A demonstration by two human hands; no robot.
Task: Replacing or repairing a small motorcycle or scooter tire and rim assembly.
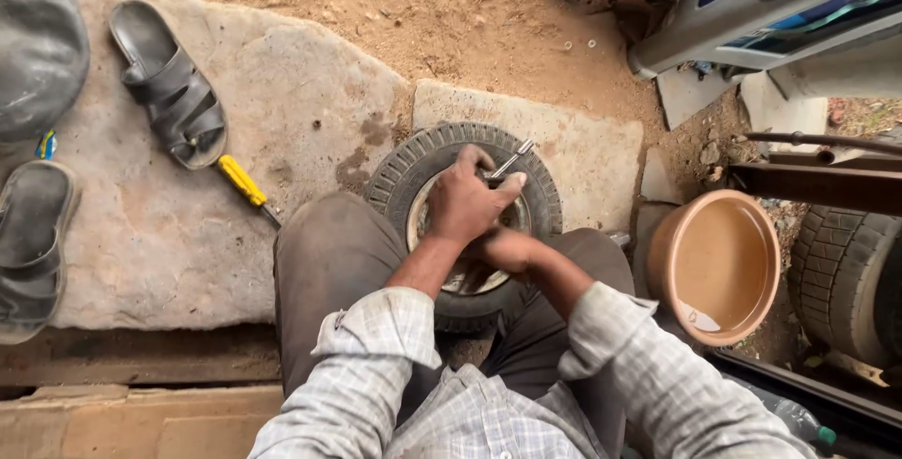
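Observation:
A small black tyre on a metal wheel rim lies flat on a stone slab between my knees. My left hand rests on the rim and grips a thin metal tool that pokes out toward the tyre's far edge. My right hand is tucked under the left wrist, fingers closed against the rim; what it holds is hidden. Checked shirt sleeves cover both forearms.
A yellow-handled screwdriver lies on the large slab to the left, beyond it a dark sandal and another. A tan plastic basin with water stands at right beside a bigger tyre.

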